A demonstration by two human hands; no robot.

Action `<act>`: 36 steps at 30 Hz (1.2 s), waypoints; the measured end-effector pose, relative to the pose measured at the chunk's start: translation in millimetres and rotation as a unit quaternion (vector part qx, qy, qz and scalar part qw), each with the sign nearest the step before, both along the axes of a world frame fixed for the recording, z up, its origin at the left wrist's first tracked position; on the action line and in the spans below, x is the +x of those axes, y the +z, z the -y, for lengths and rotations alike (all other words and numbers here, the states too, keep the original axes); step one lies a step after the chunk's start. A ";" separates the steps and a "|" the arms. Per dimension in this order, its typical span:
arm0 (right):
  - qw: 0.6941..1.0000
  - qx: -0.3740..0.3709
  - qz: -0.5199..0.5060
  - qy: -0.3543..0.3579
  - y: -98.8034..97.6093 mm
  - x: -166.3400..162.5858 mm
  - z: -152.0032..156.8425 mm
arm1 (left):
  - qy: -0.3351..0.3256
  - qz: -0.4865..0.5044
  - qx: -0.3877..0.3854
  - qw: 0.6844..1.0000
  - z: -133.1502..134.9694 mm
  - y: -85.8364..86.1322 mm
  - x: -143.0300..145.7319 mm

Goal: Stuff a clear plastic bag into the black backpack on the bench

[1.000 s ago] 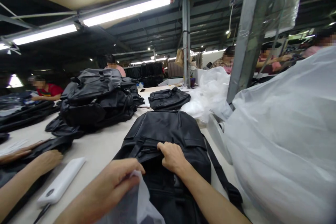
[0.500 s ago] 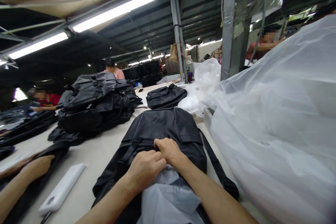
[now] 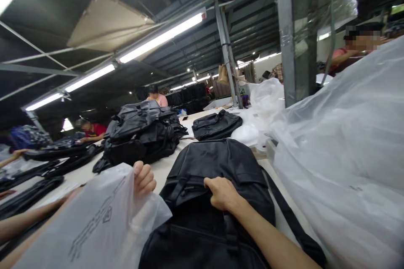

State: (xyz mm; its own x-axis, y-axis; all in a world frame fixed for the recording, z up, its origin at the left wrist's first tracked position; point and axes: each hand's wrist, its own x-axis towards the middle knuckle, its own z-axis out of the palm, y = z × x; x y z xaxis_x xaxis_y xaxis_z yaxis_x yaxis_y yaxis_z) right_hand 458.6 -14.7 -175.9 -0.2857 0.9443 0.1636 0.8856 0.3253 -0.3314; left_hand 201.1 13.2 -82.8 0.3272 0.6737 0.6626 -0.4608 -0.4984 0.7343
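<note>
Head view, nearest first, with every place given relative to the black backpack (image 3: 217, 201) lying flat on the pale table (image 3: 164, 168) directly in front of you. Your left hand (image 3: 143, 178) sits just left of the backpack, fingers curled closed around the upper edge of a white plastic bag (image 3: 91, 222); the bag hangs down over your left forearm and shows faint printed lettering. Your right hand (image 3: 222, 193) rests on the middle of the backpack, fingers closed in a tight pinch on the fabric near its top handle. A black strap (image 3: 293, 227) runs off the backpack's right side toward your near edge of the table. Right of the backpack, a large heap of translucent plastic sheeting (image 3: 344, 159) fills that side. Left of the backpack, flat black bags (image 3: 34, 189) lie in a row, and another person's forearm (image 3: 25, 222) lies along the near left edge. Beyond the backpack and to its left stands a pile of black backpacks (image 3: 142, 134); directly beyond it lies a single black bag (image 3: 216, 124). Behind the backpack's right side rises a grey steel column (image 3: 295, 33). Farther off, seated workers (image 3: 91, 128) occupy the far left, under fluorescent tube lights (image 3: 160, 38).
</note>
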 end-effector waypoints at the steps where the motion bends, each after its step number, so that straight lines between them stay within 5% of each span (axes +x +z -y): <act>1: 1.000 0.002 0.000 0.001 -0.5 -0.2 -0.5 | 0.009 -0.013 0.033 0.999 -0.4 5.8 -2.8; 5: 1.000 0.001 -0.001 0.002 -0.7 0.0 -2.5 | 0.089 -0.109 0.126 0.982 21.8 25.4 11.2; 9: 1.000 -0.001 -0.006 -0.001 1.7 1.6 -2.4 | 0.160 -0.278 0.191 0.928 60.7 1.0 63.8; 13: 1.000 -0.002 -0.012 -0.001 5.0 3.4 -1.1 | 0.250 -0.485 0.425 0.722 65.1 -58.7 108.7; 15: 1.000 -0.004 -0.015 0.000 6.3 4.2 -1.5 | 0.253 -0.501 0.505 0.656 56.7 -82.1 117.7; 18: 1.000 -0.009 -0.015 0.005 7.0 5.7 -3.4 | 0.273 -0.496 0.526 0.634 51.2 -95.4 119.0; 24: 1.000 -0.004 -0.011 0.006 5.5 6.2 -2.5 | 0.405 -0.442 0.553 0.579 72.3 -90.9 105.1; 27: 1.000 -0.001 -0.007 0.003 5.6 5.1 -1.8 | 0.389 -0.400 0.585 0.588 70.0 -94.0 102.0; 32: 1.000 -0.002 -0.002 0.008 5.2 6.0 -5.9 | 0.336 -0.410 0.440 0.724 47.3 -100.9 119.1; 36: 1.000 -0.006 0.000 0.010 5.9 8.9 -6.5 | 0.363 -0.414 0.418 0.722 47.4 -109.7 124.0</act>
State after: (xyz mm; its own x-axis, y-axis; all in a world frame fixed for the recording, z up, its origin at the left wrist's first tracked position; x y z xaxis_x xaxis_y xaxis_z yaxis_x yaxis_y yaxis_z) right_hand 467.5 -8.2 -170.0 -0.3050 0.9401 0.1525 0.8791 0.3395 -0.3347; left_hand 325.1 -34.2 -192.5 0.6062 0.3443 0.7169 0.5704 -0.8164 -0.0902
